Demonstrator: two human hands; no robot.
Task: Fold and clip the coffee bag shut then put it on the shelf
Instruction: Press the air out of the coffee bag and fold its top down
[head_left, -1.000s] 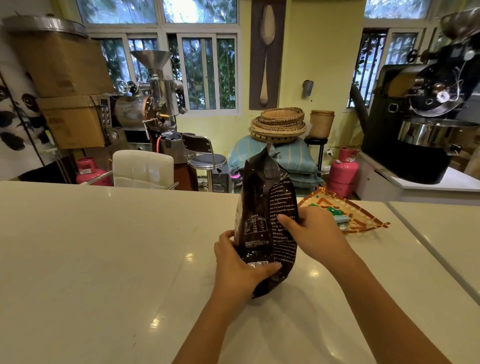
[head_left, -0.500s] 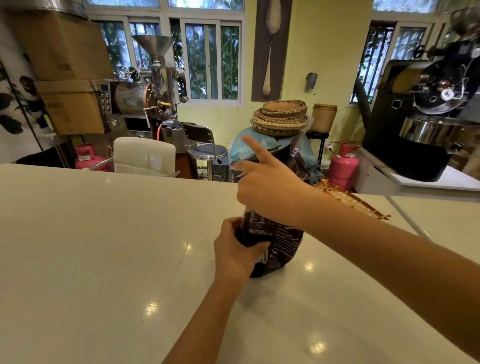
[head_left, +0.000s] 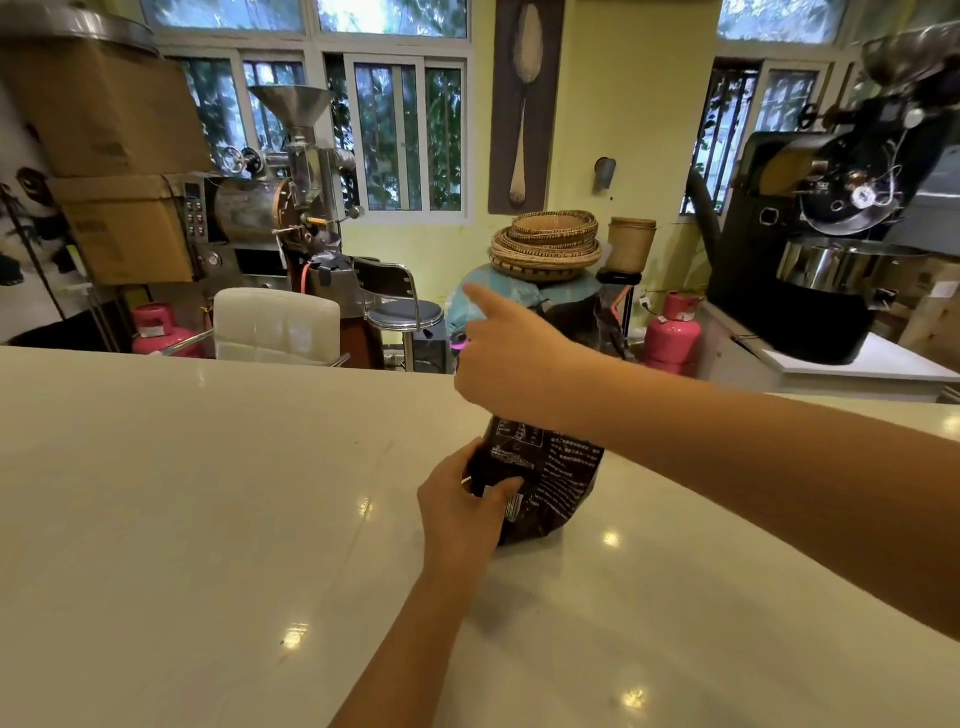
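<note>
Nearest, on the pale counter (head_left: 208, 519): left hand (head_left: 460, 512) clamped on the lower left side of the dark coffee bag (head_left: 545, 483), thumb across its printed face. Bag upright on the counter, just right of that hand. Above the bag: right hand (head_left: 511, 358) curled over the top, forefinger stuck out; grip on the bag impossible to tell. Beyond the bag, off the counter: white chair (head_left: 275, 325), pink gas cylinder (head_left: 670, 332), stacked woven baskets (head_left: 548, 241).
</note>
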